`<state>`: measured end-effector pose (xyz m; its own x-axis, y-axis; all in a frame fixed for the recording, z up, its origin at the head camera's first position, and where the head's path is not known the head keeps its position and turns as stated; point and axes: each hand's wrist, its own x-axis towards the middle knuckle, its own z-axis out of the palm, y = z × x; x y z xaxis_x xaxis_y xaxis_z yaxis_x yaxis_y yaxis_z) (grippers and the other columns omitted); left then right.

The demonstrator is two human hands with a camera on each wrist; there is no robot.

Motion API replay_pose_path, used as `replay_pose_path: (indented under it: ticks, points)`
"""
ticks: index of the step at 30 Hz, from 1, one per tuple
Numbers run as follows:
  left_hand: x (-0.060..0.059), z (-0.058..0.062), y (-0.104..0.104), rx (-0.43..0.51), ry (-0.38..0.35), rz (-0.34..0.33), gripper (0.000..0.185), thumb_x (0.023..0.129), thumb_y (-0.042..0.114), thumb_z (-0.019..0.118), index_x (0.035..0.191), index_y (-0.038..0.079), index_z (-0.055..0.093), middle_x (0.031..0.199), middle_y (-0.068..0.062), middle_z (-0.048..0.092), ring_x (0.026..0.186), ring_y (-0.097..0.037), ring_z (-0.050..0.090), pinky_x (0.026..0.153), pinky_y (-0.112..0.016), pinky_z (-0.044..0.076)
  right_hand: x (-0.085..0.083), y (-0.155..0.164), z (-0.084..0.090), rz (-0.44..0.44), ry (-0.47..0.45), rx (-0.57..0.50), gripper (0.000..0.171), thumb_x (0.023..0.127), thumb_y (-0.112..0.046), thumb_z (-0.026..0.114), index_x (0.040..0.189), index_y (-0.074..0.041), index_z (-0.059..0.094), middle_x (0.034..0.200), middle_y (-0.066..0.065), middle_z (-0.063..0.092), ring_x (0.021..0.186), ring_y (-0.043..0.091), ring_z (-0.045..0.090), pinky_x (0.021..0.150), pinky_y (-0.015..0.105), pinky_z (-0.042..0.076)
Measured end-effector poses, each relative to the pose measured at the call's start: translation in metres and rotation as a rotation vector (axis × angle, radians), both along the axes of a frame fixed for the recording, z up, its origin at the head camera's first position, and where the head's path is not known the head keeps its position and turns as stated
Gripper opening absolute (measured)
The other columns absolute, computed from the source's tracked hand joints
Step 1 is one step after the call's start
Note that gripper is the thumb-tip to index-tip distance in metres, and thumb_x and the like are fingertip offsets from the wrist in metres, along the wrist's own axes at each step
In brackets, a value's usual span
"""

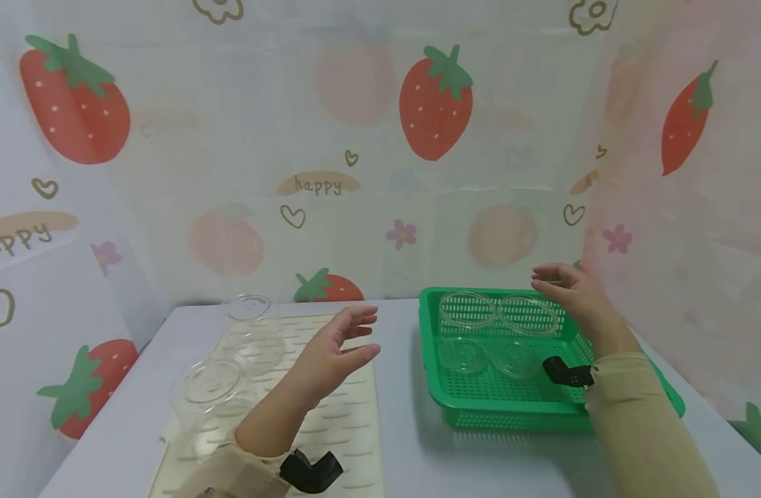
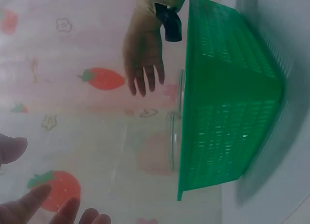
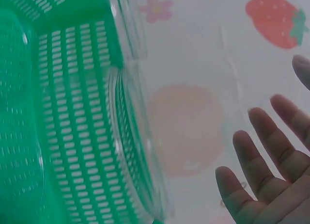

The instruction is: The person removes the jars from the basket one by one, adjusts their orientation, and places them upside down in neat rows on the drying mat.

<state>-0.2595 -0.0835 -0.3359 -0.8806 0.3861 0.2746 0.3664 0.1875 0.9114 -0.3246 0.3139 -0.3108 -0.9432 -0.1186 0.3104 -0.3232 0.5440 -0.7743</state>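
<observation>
Green perforated plastic basket [image 1: 511, 408]: clear round plastic containers [image 1: 466, 332] inside; similar containers [image 1: 212, 382] on cream ribbed mat [image 1: 352, 432]; left hand [image 1: 333, 353], right hand [image 1: 578, 299]: fingers loosely spread

At four o'clock, a basket [image 1: 511, 404] of smooth, slightly glossy plastic; at eight, glossy see-through containers [image 1: 212, 382] (plastic-looking too) on a ridged, matt mat [image 1: 352, 429]; at twelve, a creased sheet [image 1: 368, 235]; at six, a smooth matt table [image 1: 402, 446].
</observation>
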Motion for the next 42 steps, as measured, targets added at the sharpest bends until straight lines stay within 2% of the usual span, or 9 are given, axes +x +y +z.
replay_pose_path:
  ticks: [6,13,22,29,36,39,42]
  points:
    - [0.0,-0.006,0.009,-0.015,-0.009,-0.006,0.048,0.085,0.022,0.064,0.129,0.024,0.046,0.131,0.001,0.047,0.119,-0.023,0.046,0.09,-0.04,0.046,-0.01,0.018,-0.007,-0.009,-0.054,0.003,0.061,0.09,-0.037,0.056,0.135,0.0,0.036,0.132,0.023,0.041,0.117,0.034,0.039,0.097,0.056,0.031]
    - [0.001,-0.015,0.016,-0.049,-0.03,-0.028,0.046,0.086,0.025,0.063,0.129,0.025,0.047,0.131,0.001,0.047,0.119,-0.023,0.046,0.091,-0.041,0.045,-0.018,0.037,-0.013,0.068,-0.163,-0.024,0.068,0.092,-0.029,0.055,0.142,0.002,0.021,0.138,0.03,0.028,0.123,0.043,0.032,0.097,0.056,0.031]
    - [0.0,-0.018,0.013,-0.055,-0.012,-0.038,0.045,0.087,0.02,0.062,0.129,0.023,0.046,0.131,-0.002,0.047,0.12,-0.022,0.045,0.091,-0.038,0.045,-0.021,0.036,-0.02,0.133,-0.308,0.045,0.087,0.087,-0.032,0.062,0.148,-0.013,0.004,0.145,0.025,0.02,0.128,0.046,0.026,0.1,0.062,0.023]
    - [0.001,-0.02,0.011,-0.068,-0.009,-0.042,0.045,0.087,0.024,0.063,0.129,0.023,0.047,0.13,-0.001,0.047,0.12,-0.023,0.045,0.091,-0.041,0.045,-0.024,0.033,-0.029,0.208,-0.369,0.102,0.095,0.085,-0.025,0.064,0.147,-0.014,-0.007,0.146,0.028,0.012,0.125,0.048,0.031,0.097,0.06,0.029]
    - [0.003,-0.019,0.01,-0.066,-0.012,-0.039,0.045,0.086,0.021,0.063,0.128,0.023,0.048,0.13,-0.001,0.048,0.119,-0.024,0.046,0.093,-0.041,0.043,-0.027,0.038,-0.033,0.242,-0.403,0.14,0.105,0.081,-0.026,0.069,0.145,-0.016,-0.015,0.148,0.026,0.008,0.129,0.05,0.02,0.099,0.061,0.026]
    - [0.003,-0.019,0.01,-0.061,-0.008,-0.044,0.045,0.086,0.021,0.064,0.128,0.022,0.048,0.13,-0.001,0.048,0.119,-0.023,0.046,0.094,-0.04,0.043,-0.029,0.043,-0.037,0.277,-0.417,0.127,0.108,0.081,-0.022,0.069,0.144,-0.014,-0.018,0.148,0.028,0.006,0.129,0.05,0.02,0.099,0.059,0.028]
    - [0.002,-0.02,0.009,-0.064,0.002,-0.05,0.046,0.085,0.022,0.065,0.128,0.022,0.048,0.129,-0.001,0.048,0.118,-0.022,0.047,0.095,-0.04,0.042,-0.031,0.047,-0.04,0.309,-0.423,0.131,0.108,0.082,-0.019,0.069,0.143,-0.011,-0.019,0.147,0.029,0.008,0.126,0.049,0.028,0.097,0.057,0.033]
